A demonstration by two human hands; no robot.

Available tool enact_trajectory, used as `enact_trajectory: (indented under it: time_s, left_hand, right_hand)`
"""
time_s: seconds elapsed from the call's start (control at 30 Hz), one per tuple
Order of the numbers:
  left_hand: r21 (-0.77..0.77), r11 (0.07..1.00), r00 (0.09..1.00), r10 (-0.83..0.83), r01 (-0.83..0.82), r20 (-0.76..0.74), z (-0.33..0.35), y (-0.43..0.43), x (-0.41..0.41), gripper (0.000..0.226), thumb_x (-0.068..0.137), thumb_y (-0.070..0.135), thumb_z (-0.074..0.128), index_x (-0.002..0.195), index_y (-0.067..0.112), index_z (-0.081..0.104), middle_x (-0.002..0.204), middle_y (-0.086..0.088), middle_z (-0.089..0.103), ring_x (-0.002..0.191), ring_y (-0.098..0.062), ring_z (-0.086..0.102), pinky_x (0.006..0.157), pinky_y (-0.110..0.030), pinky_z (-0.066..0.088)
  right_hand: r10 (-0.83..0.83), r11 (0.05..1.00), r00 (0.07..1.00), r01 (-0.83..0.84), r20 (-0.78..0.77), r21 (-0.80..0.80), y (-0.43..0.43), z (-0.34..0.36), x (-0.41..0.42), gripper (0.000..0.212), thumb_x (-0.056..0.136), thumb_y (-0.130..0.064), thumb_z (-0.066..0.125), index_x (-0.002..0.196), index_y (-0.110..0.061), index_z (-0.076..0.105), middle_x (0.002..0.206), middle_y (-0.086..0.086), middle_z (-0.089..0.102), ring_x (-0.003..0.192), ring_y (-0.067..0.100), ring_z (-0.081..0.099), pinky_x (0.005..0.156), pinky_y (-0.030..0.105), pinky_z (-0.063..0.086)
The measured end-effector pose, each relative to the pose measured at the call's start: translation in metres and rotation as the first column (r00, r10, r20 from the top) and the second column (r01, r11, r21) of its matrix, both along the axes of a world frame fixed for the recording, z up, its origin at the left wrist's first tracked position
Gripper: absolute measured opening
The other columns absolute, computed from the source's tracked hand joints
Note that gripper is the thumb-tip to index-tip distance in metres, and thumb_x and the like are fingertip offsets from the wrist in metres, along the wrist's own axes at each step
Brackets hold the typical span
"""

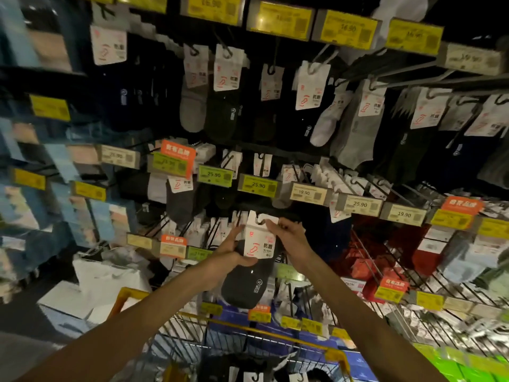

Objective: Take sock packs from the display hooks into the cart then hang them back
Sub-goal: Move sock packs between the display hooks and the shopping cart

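We stood in the sock aisle of a retail store, facing a dark wall display where sock packs point(225, 70) hung in rows from metal display hooks point(440, 78). Yellow price tags point(279, 22) capped the top row, some reading 16.90. Lower labels showed 25.90 point(257, 184) and 19.90 point(308, 193), each with a printed code. Orange promotional cards point(177, 151) were clipped among the labels. A wire shopping cart point(334, 354) with yellow trim sat below us against the display. Sloping wire racks point(440, 293) of packaged goods ran off to the right.
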State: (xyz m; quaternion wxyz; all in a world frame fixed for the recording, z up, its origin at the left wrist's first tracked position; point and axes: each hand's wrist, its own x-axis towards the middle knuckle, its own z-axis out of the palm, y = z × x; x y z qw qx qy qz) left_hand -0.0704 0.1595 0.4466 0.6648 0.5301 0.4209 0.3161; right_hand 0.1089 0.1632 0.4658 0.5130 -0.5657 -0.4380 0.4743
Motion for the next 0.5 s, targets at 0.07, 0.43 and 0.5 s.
enact_trajectory:
  time_s: [0.07, 0.43, 0.5]
  left_hand:
    - [-0.005, 1.0, 1.0, -0.015, 0.015, 0.024, 0.0, -0.008, -0.012, 0.078, 0.084, -0.011, 0.067, 0.143, 0.029, 0.037, 0.12, -0.004, 0.067, 0.115, -0.018, 0.059, 0.1, -0.034, 0.047]
    - [-0.002, 1.0, 0.993, 0.006, -0.006, 0.115, 0.015, -0.022, -0.067, 0.044, 0.084, 0.007, 0.074, 0.123, 0.022, 0.062, 0.114, -0.005, 0.073, 0.107, -0.022, 0.068, 0.091, -0.036, 0.055]
    - [0.068, 0.997, 0.991, 0.028, -0.038, 0.132, 0.03, -0.023, -0.067, 0.032, 0.088, 0.011, 0.071, 0.118, 0.019, 0.064, 0.111, -0.004, 0.074, 0.105, -0.02, 0.069, 0.09, -0.033, 0.055]
  right_hand:
    - [-0.004, 1.0, 1.0, 0.004, 0.03, 0.003, -0.008, 0.003, -0.012, 0.025, 0.092, -0.021, 0.066, 0.101, 0.002, 0.065, 0.085, 0.007, 0.072, 0.078, 0.019, 0.07, 0.066, 0.032, 0.053]
    - [-0.077, 0.99, 0.993, 0.065, 0.094, 0.128, -0.029, 0.03, -0.067, 0.022, 0.095, -0.016, 0.061, 0.103, 0.004, 0.064, 0.08, 0.006, 0.07, 0.076, 0.019, 0.068, 0.067, 0.034, 0.053]
    - [-0.091, 0.974, 0.984, 0.056, 0.152, 0.222, -0.029, 0.045, -0.073, 0.02, 0.096, -0.014, 0.059, 0.102, 0.005, 0.062, 0.087, 0.013, 0.069, 0.083, 0.025, 0.067, 0.072, 0.039, 0.054]
